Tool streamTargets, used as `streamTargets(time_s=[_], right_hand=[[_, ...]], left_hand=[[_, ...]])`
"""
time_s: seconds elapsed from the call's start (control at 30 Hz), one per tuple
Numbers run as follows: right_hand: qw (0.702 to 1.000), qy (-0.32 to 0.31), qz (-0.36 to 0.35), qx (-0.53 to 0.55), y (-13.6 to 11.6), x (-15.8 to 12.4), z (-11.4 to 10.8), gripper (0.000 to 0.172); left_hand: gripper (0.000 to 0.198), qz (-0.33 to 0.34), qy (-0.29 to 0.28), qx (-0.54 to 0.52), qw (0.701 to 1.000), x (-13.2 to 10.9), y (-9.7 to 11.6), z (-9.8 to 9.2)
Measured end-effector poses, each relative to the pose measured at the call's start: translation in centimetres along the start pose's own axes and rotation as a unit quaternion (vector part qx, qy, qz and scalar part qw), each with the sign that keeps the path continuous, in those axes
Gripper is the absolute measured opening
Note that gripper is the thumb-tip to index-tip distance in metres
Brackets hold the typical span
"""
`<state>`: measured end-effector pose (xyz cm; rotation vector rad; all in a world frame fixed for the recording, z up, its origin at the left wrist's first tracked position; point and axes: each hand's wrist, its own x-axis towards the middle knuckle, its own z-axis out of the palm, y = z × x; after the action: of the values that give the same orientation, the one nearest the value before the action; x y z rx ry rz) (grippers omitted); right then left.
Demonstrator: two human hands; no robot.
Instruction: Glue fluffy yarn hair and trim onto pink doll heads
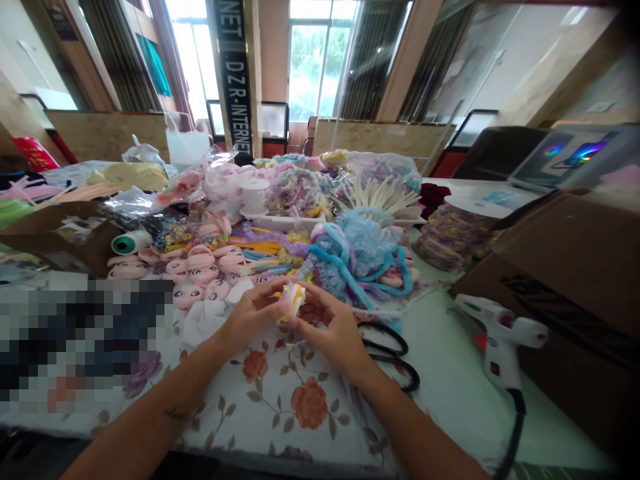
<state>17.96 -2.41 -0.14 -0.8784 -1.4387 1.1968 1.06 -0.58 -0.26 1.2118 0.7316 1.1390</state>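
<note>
Both hands met above the flowered desk [280,400]. The left hand [250,317] and the right hand [333,330] together pinched a small pink-and-yellow piece [291,300] between their fingertips. Black scissors [395,353] lay just right of the right hand, a white glue gun [500,333] farther right.

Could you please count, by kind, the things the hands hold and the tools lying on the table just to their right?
yellow-and-white piece, pinched between left hand and right hand: 1
black-handled scissors: 1
white glue gun: 1
Total: 3
</note>
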Motion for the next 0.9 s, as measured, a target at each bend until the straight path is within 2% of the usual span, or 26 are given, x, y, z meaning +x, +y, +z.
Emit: streamTargets(time_s=[0.1,0.23,0.37,0.5,0.67,0.9], right_hand=[[1.0,0.002,-0.01,-0.017,0.08,-0.11,0.07,0.053],[0.999,0.012,-0.024,-0.038,0.14,-0.32,0.26,0.051],[0.998,0.018,-0.035,-0.05,0.25,-0.44,0.39,0.05],[0.997,0.017,-0.042,-0.059,0.41,-0.4,0.32,0.051],[0.994,0.008,-0.069,-0.08,0.27,-0.39,0.18,0.053],[0.983,0.01,-0.118,-0.137,0.53,-0.56,0.18,0.058]], left_hand=[[0.045,0.015,0.024,0.024,0.999,-0.03,0.13,0.13],[0.044,0.022,0.025,0.045,0.998,-0.16,0.02,0.07],[0.047,0.003,0.028,0.048,0.998,-0.29,-0.03,-0.08],[0.046,-0.011,0.017,0.026,0.999,-0.25,0.07,-0.24],[0.042,0.011,-0.024,0.012,1.0,-0.11,0.22,-0.31],[0.034,0.033,-0.008,0.031,0.999,-0.45,0.45,-0.25]])
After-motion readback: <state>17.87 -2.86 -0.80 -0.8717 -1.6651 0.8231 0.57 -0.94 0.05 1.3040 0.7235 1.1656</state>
